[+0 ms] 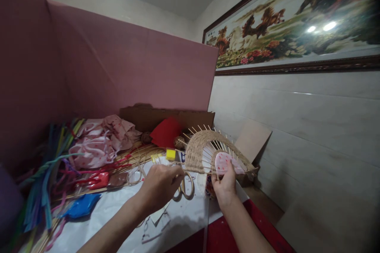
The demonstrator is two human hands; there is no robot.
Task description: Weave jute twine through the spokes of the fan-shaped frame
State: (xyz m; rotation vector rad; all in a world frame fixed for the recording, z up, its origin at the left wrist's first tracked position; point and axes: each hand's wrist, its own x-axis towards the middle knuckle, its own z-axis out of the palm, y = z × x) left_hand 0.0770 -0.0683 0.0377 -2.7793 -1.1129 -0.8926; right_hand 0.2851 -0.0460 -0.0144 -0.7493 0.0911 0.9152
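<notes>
My right hand grips a half-round woven fan by its lower middle, with the thumb over a patch of pink dotted cloth. Bands of tan twine are woven across the fan's thin sticks, whose tips poke out past the outer edge. Just left of the fan, my left hand is closed with the fingers pinched together; what they hold is hidden. Gold-handled scissors lie on the table beside my left hand. A loop of tan cord shows behind that hand.
Eyeglasses lie near the front. To the left are crumpled pink cloth, a blue packet and coloured pipe cleaners. A yellow block and red piece sit behind. Pink board and tiled wall enclose the table.
</notes>
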